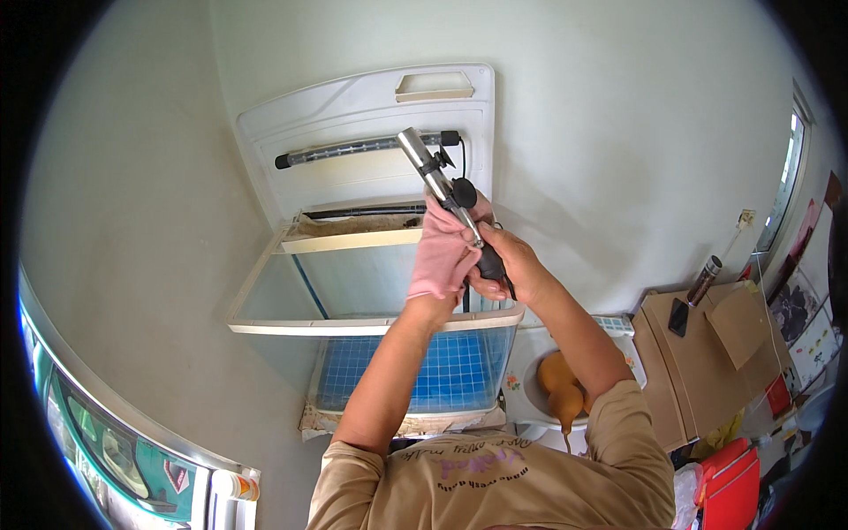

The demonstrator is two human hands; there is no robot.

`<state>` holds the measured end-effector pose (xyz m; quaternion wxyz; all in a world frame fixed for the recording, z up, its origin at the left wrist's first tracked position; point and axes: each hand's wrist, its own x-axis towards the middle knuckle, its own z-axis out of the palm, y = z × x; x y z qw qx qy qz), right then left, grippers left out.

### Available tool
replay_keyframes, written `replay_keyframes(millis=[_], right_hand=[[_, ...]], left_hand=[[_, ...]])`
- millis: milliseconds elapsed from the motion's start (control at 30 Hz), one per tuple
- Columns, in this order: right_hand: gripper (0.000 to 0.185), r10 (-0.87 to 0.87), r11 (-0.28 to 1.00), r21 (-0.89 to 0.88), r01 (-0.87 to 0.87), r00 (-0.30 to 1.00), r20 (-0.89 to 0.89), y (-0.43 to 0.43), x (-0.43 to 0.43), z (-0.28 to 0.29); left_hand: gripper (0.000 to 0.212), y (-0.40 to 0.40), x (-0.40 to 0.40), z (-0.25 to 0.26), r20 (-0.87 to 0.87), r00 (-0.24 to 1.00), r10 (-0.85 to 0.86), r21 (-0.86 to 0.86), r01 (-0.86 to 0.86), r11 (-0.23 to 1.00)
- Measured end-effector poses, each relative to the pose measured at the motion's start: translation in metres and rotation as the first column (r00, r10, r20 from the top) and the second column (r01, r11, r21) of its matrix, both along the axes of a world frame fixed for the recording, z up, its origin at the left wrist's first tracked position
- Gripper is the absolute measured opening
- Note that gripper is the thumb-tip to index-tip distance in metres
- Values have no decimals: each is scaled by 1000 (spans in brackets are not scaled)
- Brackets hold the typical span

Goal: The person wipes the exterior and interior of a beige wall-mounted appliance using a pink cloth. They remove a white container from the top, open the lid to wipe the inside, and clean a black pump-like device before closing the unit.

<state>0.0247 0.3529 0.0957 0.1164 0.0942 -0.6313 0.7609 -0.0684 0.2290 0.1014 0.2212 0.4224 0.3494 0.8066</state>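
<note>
A shiny metal aquarium heater tube (427, 162) with black suction cups and a black end cap is held up over a glass fish tank (371, 324) with a white plastic rim. Around the lower part of the tube, a pink cloth (445, 255) covers my left hand (440, 265), whose fingers are hidden under it. My right hand (507, 265) grips the black cap end, from which a black cable hangs. Behind stands the raised white tank lid (371, 106), with a clear light tube (364, 149) fixed across it. A filter tray (354, 240) lies along the back of the tank.
A washbasin (523, 371) at the right of the tank holds orange-brown gourds (563, 391). Further right, a cardboard box (682, 371) bears a phone (678, 317) and a dark cylinder (704, 280). A window (119, 457) and a white container with an orange label (235, 486) are at lower left.
</note>
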Motion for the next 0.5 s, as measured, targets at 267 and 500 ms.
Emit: replay_keyframes(millis=[267, 500], right_hand=[[33, -340, 879, 298, 371, 928, -151, -18, -2, -5], [34, -457, 619, 466, 633, 772, -442, -18, -12, -14]], left_hand=[[32, 7, 25, 14, 119, 949, 291, -132, -276, 952], [23, 20, 2, -34, -716, 307, 627, 34, -881, 471]])
